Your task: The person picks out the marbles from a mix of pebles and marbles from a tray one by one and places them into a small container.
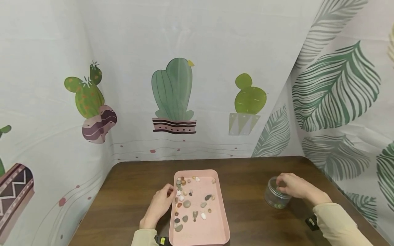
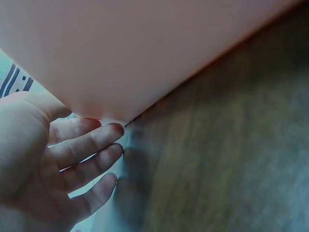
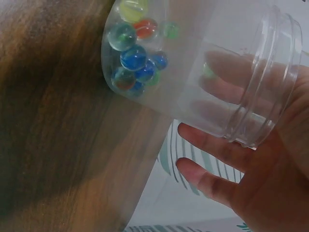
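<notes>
My left hand [image 1: 160,205] rests beside the pink tray [image 1: 215,218], its fingertips [image 2: 116,129] at the tray's outer side and the fingers loosely extended. Pebbles [image 1: 186,204] in grey, white and brown lie scattered in that tray, many along its left side. At the right, my right hand [image 1: 292,184] reaches into the mouth of a clear screw-necked jar [image 1: 271,197]. Through the jar wall, in the right wrist view, a small green marble [image 3: 208,71] shows at the fingertips, which pinch it. Blue, red, yellow and green marbles [image 3: 133,58] sit at the jar's bottom.
Tray and jar stand on a dark brown wooden table [image 1: 246,177], with a stretch of tabletop between them. Behind it hangs a white cloth [image 1: 209,147] printed with cacti; leaf-patterned cloth [image 1: 341,153] runs along the right edge.
</notes>
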### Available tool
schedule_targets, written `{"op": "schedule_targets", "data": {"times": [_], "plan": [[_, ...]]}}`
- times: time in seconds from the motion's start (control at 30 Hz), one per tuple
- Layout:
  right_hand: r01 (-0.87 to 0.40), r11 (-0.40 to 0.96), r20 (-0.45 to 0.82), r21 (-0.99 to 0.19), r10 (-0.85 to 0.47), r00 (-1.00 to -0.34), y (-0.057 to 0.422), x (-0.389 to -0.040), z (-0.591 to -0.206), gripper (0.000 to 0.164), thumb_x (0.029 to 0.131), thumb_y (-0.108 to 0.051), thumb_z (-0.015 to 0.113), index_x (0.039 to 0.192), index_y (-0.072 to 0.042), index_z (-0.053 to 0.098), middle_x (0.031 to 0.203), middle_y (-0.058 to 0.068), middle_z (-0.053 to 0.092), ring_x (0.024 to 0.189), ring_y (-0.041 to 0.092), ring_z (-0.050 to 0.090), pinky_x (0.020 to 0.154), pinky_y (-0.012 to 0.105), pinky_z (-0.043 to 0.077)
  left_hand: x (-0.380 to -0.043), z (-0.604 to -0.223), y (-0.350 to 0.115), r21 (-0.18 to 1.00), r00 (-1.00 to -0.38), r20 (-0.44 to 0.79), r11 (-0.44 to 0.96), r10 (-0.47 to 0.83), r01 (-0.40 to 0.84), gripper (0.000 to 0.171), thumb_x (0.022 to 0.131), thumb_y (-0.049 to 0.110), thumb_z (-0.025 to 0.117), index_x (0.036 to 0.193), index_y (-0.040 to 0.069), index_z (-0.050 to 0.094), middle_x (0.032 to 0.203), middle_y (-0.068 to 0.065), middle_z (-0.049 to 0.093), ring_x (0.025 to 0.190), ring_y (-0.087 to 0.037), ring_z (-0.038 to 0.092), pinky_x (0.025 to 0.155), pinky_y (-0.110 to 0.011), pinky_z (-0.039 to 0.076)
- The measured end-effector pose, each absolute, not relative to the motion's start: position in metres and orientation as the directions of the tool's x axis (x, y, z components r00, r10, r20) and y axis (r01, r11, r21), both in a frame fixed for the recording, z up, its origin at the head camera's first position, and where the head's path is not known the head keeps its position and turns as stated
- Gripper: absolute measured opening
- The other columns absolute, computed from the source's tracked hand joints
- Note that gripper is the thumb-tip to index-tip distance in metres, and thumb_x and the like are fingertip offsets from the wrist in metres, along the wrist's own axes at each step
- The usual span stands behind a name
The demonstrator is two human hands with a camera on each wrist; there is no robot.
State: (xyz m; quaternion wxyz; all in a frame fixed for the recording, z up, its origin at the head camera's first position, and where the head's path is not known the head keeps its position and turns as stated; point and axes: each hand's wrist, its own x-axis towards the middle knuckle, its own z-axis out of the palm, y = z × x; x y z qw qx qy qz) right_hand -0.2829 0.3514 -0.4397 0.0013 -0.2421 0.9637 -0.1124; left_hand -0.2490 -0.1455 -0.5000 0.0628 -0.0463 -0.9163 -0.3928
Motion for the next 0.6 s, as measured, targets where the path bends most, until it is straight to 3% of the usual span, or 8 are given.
{"op": "schedule_targets", "data": {"times": [0.4, 0.6], "plan": [[-0.516, 0.837, 0.066, -0.182, -0.513, -0.856, 0.3506, -0.2846, -0.4404, 0.011, 0.072, -0.014, 0.069, 0.077, -0.013, 0.059, 0.085, -0.002, 0.054, 0.079, 0.021, 0.054, 0.064, 0.036, 0.042, -0.2531, -0.5060, -0.1464, 0.713, -0.989, 0.146, 0.690, 0.033, 0.128, 0.017, 0.090, 0.030, 0.049, 0.095, 0.016, 0.055, 0.077, 0.005, 0.057, 0.066, -0.008, 0.052, 0.062, -0.030, 0.042], [-0.526, 0.826, 0.040, -0.202, -0.530, -0.847, 0.3517, -0.2838, -0.4401, 0.009, 0.074, -0.017, 0.068, 0.079, -0.013, 0.061, 0.091, 0.004, 0.056, 0.085, 0.027, 0.054, 0.068, 0.040, 0.042, -0.2535, -0.5060, -0.1463, 0.715, -0.991, 0.128, 0.689, 0.031, 0.114, 0.018, 0.090, 0.031, 0.049, 0.096, 0.016, 0.055, 0.077, 0.006, 0.057, 0.066, -0.008, 0.052, 0.062, -0.030, 0.042]]}}
